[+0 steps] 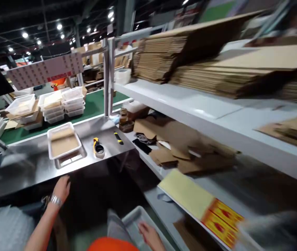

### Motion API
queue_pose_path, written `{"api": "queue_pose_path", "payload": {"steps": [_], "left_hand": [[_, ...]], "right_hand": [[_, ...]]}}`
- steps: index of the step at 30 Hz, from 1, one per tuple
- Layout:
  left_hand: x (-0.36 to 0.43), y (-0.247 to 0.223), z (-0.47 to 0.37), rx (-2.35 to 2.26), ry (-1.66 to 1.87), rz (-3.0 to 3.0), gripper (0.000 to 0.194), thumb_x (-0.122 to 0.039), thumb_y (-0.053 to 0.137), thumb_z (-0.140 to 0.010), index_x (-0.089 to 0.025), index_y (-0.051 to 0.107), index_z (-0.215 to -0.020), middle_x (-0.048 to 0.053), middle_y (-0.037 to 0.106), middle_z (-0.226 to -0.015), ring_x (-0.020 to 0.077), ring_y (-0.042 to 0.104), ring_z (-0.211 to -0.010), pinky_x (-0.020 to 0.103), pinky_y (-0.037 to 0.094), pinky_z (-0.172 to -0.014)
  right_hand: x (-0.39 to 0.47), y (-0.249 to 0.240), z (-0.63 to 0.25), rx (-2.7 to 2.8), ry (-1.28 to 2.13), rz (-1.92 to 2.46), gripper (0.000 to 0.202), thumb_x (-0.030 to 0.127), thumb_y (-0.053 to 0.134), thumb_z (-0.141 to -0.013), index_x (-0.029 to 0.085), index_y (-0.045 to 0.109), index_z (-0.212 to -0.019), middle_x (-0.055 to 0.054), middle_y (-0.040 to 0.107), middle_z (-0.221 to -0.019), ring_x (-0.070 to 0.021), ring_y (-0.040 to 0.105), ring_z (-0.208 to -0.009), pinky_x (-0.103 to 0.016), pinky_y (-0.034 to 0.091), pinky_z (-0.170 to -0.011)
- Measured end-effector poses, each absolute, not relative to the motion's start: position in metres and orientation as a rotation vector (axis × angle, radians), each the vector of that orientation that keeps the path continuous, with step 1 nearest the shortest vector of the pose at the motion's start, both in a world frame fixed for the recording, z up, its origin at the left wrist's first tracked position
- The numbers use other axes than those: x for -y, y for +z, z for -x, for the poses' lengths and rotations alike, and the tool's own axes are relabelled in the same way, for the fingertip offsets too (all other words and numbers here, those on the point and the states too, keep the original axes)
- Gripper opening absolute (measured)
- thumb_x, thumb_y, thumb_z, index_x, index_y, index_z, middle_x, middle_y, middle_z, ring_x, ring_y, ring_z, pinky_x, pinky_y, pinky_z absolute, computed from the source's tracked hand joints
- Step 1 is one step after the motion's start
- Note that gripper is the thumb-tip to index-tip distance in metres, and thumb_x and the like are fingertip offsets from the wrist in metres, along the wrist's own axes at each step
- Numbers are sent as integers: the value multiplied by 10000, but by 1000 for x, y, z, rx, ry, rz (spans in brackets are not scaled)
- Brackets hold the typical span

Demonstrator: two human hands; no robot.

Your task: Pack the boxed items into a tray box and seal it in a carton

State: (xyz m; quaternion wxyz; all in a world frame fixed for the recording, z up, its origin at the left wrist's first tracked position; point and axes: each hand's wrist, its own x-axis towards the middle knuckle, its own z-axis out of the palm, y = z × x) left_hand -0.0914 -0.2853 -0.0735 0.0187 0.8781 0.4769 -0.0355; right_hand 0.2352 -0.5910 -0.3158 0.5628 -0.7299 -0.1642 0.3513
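My left hand (62, 188), with a metal watch (56, 200) on the wrist, is in front of the near edge of the steel table (35, 169). Its fingers are mostly turned out of sight, and no held thing shows. Low in the view, my right hand (149, 235) is blurred, its fingers somewhat apart and nothing visible in them. A pale plastic bin (138, 213) lies below and behind that hand. On the table are a white tray (49, 139) with brown cardboard in it, a tape dispenser (96, 142) and a black-and-yellow utility knife (118, 138).
To the right, a shelf (190, 104) carries stacked flat cardboard (161, 52). Loose cardboard pieces (190, 143) lie on the level beneath. A yellow-and-red printed board (190, 191) juts out lower down. Behind the table, stacked white trays (73, 101) stand on a green conveyor (94, 104).
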Motion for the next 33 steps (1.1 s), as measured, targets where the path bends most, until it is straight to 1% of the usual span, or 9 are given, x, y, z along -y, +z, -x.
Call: {"api": "queue_pose_path", "payload": {"steps": [2,5,10,14,18,24,27,30,33], "left_hand": [[257,-39,57,-1286,-185,-2928,339,-79,564,-1119,-165,847,-1283,222,852,-1422,370,827,-1358,543,693,-1230],[219,-1,6,-1085,-227,-3054,349,-66,515,-1151,-155,831,-1272,214,818,-1433,353,733,-1451,583,587,-1320],[181,23,-50,-877,-376,-3241,362,-118,468,-1197,-133,828,-1229,205,813,-1247,338,710,-1291,558,545,-1222],[153,25,-71,-876,-461,-3212,373,-116,466,-1200,-130,836,-1244,201,815,-1203,347,704,-1261,541,534,-1160],[118,9,-80,-891,-483,-3124,362,-134,482,-1206,-131,844,-1227,214,818,-1220,343,710,-1260,535,545,-1149],[51,-27,-57,-1179,-635,-2791,371,-126,473,-1171,-147,793,-1360,216,792,-1388,331,696,-1385,489,547,-1225],[17,-36,-32,-1354,-684,-2702,400,-121,620,-1045,-134,753,-1422,241,754,-1486,350,695,-1387,473,580,-1180],[-4,-39,-3,-1432,-698,-2678,611,-203,836,-885,-105,718,-1477,309,695,-1596,436,685,-1439,500,611,-1127],[-11,-41,5,-1421,-582,-2719,703,-158,927,-772,-88,735,-1444,318,731,-1532,505,693,-1429,528,629,-1069]], "right_hand": [[545,-315,-250,472,970,1689,333,688,696,-530,366,620,-490,-64,644,-512,-425,643,-379,-582,501,-429],[471,-309,-272,548,1005,1678,396,725,711,-589,356,783,-712,-77,739,-626,-400,724,-505,-591,614,-542],[354,-293,-311,897,745,1718,506,723,706,-816,283,847,-1022,-176,853,-1039,-384,824,-844,-573,732,-826],[277,-282,-325,1390,388,1748,406,513,659,-1021,239,858,-1245,-229,811,-1323,-425,770,-1232,-603,673,-1120],[224,-282,-321,1704,347,1808,413,340,687,-1032,261,887,-1384,-201,814,-1361,-400,733,-1250,-563,603,-1189],[176,-271,-346,1630,328,1919,399,318,680,-1012,294,947,-1308,-152,837,-1194,-361,749,-1145,-540,571,-1219],[152,-246,-372,1402,322,2026,367,305,652,-984,251,955,-1184,-178,822,-1154,-359,747,-1118,-558,552,-1192],[126,-212,-377,1155,349,2020,332,312,660,-941,196,921,-1111,-236,807,-1217,-400,739,-1199,-601,542,-1191],[114,-170,-338,1007,407,1931,272,366,727,-878,208,876,-1042,-201,821,-1175,-384,765,-1164,-556,624,-1116]]}}
